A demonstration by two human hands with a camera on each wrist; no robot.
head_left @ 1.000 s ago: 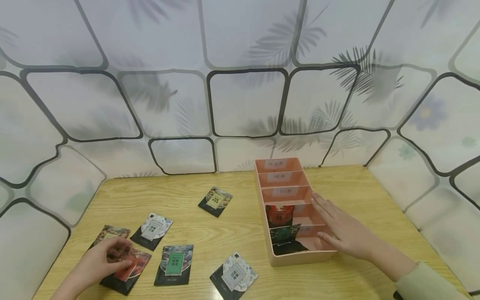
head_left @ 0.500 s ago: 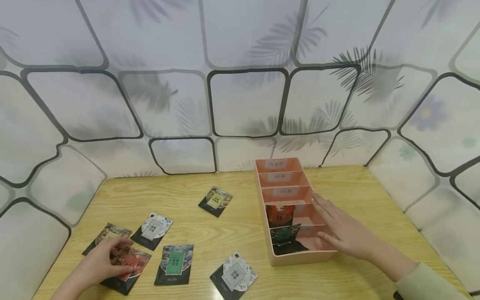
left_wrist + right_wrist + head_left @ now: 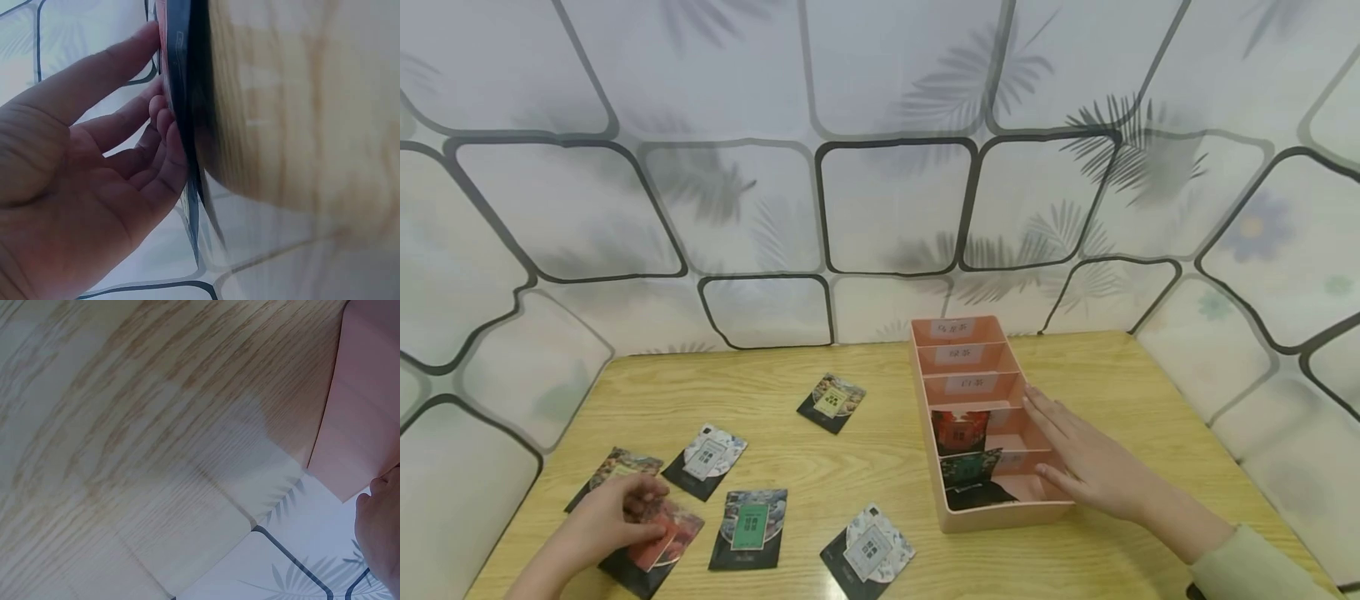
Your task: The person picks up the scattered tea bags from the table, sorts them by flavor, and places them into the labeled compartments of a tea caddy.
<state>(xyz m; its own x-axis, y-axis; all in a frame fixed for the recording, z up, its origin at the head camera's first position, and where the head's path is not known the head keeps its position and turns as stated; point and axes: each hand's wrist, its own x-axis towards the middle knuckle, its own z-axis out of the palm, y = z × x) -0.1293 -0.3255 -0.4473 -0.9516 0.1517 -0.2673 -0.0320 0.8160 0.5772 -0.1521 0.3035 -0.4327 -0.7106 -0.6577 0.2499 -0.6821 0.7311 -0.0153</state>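
At the lower left, my left hand (image 3: 598,521) pinches a black tea sachet with a red label (image 3: 658,546). Its thumb lies on the printed face and the other fingers curl at the far edge; the left wrist view shows this sachet (image 3: 178,56) nearly edge-on. A yellow-label sachet (image 3: 632,462) is partly hidden behind that hand. My right hand (image 3: 1093,462) rests with straight fingers along the right rim of a pink divided box (image 3: 928,450). Inside it, a red sachet (image 3: 958,432) and a green sachet (image 3: 966,468) stand in the two nearest compartments.
On the wooden table (image 3: 805,467) lie two white-patterned sachets, one left (image 3: 706,460) and one near the front (image 3: 868,550). A green-label sachet (image 3: 748,529) and a yellow-label sachet (image 3: 831,402) lie there too. A patterned curtain (image 3: 887,208) borders the back and sides.
The red-label sachet under my left hand has shifted slightly toward the front, and that hand's fingers have curled in a little. My right hand and the box have stayed put.
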